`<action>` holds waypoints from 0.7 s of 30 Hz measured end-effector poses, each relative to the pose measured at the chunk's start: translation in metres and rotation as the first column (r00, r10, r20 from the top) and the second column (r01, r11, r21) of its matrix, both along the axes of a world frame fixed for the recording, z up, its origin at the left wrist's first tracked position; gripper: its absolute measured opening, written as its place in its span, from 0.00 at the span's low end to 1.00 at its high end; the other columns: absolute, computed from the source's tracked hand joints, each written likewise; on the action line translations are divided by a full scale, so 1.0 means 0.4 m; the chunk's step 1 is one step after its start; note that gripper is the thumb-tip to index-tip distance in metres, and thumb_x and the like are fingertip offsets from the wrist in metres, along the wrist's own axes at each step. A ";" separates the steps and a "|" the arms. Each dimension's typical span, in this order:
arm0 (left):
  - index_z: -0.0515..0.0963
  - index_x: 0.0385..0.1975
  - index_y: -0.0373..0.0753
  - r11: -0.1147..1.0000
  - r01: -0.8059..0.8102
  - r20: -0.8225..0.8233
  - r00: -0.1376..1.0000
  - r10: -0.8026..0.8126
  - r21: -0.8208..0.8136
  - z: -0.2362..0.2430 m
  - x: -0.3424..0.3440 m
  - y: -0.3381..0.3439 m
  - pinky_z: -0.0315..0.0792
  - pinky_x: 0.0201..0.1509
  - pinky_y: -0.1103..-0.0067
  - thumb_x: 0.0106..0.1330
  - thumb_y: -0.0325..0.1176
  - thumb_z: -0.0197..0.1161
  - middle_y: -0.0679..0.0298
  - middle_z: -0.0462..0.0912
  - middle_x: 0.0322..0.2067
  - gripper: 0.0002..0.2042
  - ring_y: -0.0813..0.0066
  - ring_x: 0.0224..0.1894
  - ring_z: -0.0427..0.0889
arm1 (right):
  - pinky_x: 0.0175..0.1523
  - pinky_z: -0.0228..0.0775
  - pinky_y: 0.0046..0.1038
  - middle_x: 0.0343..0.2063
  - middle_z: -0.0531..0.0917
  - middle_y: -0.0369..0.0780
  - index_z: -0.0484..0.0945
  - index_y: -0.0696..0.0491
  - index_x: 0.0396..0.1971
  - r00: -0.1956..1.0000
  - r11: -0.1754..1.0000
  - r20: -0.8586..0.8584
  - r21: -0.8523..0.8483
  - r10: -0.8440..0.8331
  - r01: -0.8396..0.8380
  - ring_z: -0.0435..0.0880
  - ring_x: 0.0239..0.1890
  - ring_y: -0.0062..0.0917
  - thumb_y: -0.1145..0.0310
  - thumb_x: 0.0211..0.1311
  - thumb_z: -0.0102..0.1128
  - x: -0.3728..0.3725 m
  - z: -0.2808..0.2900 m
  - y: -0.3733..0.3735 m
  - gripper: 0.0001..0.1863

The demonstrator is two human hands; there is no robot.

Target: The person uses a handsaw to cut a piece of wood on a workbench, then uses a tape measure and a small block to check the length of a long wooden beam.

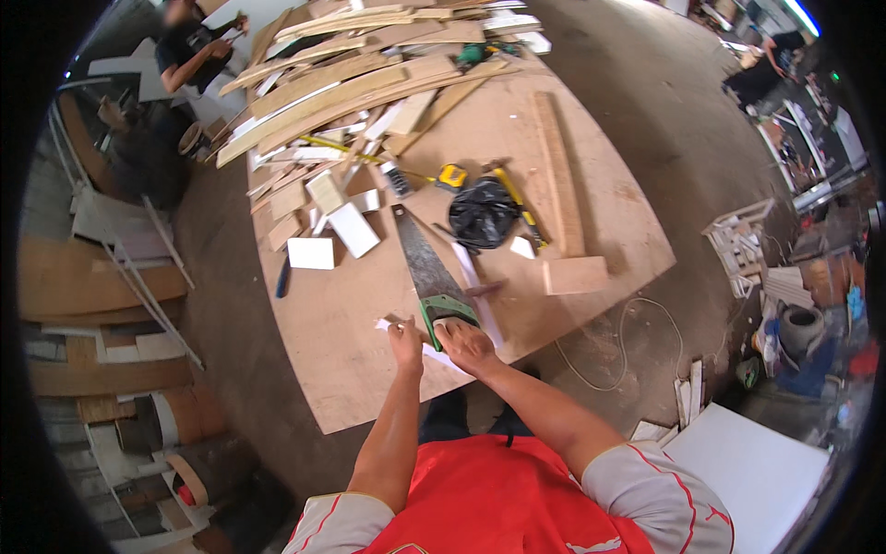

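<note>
My right hand (469,347) is wrapped round the green handle of a handsaw (426,263). Its grey blade points away from me over the plywood tabletop (346,369). Just left of the handle, my left hand (404,343) is closed over a thin white strip (445,358) near the table's front edge; the fingers partly hide it. Another long white strip (487,319) lies to the right of the saw, beside a brown handle-shaped piece (485,289). Beyond the blade's tip stands a small dark bottle (395,179).
Stacked boards (341,92) cover the table's far end, with white offcuts (353,229) nearer. A black plastic bag (482,214), a yellow tape measure (451,176) and a long plank (559,175) lie right of centre. A cable (622,365) loops on the floor. Two other people stand farther off.
</note>
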State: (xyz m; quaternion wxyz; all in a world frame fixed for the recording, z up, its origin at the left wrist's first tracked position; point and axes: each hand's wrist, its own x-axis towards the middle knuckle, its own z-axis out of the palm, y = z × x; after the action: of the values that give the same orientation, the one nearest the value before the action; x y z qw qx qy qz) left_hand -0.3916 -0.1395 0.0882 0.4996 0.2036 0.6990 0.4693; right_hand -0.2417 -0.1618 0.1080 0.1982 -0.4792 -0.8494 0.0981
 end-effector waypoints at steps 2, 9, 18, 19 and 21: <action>0.73 0.38 0.37 0.999 -0.006 -0.072 0.997 0.010 0.047 -0.012 -0.069 0.009 0.66 0.23 0.79 0.73 0.38 0.61 0.68 0.74 0.23 0.10 0.81 0.21 0.72 | 0.44 0.78 0.38 0.33 0.81 0.44 0.75 0.55 0.44 0.998 0.998 -0.025 0.044 -0.049 0.051 0.84 0.40 0.39 0.71 0.62 0.52 -0.060 -0.042 0.013 0.11; 0.80 0.41 0.30 0.988 0.154 -0.333 0.932 -0.141 0.013 -0.107 -0.231 0.059 0.72 0.25 0.78 0.76 0.42 0.56 0.63 0.79 0.23 0.17 0.79 0.22 0.76 | 0.47 0.73 0.41 0.36 0.80 0.46 0.77 0.54 0.42 0.982 0.981 0.160 -0.152 -0.097 0.122 0.80 0.42 0.40 0.72 0.54 0.60 -0.188 -0.022 0.082 0.14; 0.79 0.38 0.29 0.994 0.092 -0.227 0.969 -0.101 -0.052 -0.082 -0.366 0.172 0.70 0.30 0.75 0.71 0.41 0.64 0.62 0.78 0.22 0.17 0.75 0.24 0.75 | 0.46 0.77 0.46 0.38 0.83 0.45 0.79 0.55 0.36 0.992 0.919 0.056 -0.374 -0.110 0.123 0.82 0.46 0.44 0.70 0.51 0.65 -0.382 0.038 0.252 0.12; 0.80 0.40 0.28 0.993 0.095 -0.169 0.980 -0.106 -0.069 -0.059 -0.368 0.190 0.70 0.29 0.76 0.69 0.41 0.65 0.62 0.79 0.24 0.17 0.76 0.23 0.75 | 0.46 0.77 0.46 0.38 0.83 0.45 0.79 0.55 0.36 0.992 0.919 0.062 -0.375 -0.112 0.127 0.82 0.46 0.44 0.70 0.51 0.65 -0.385 0.034 0.258 0.12; 0.79 0.42 0.27 0.993 0.082 -0.138 0.986 -0.094 -0.087 -0.021 -0.380 0.217 0.72 0.32 0.76 0.69 0.41 0.66 0.62 0.80 0.25 0.18 0.76 0.25 0.76 | 0.48 0.77 0.46 0.41 0.82 0.47 0.79 0.56 0.36 0.995 0.921 0.033 -0.377 -0.093 0.099 0.82 0.48 0.45 0.70 0.52 0.66 -0.383 0.020 0.274 0.12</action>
State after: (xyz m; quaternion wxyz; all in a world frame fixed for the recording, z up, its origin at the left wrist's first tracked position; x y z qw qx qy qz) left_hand -0.5437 -0.0526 0.0800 0.4770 0.2467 0.7415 0.4024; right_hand -0.3949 -0.0521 0.1161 0.1005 -0.5502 -0.7914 0.2466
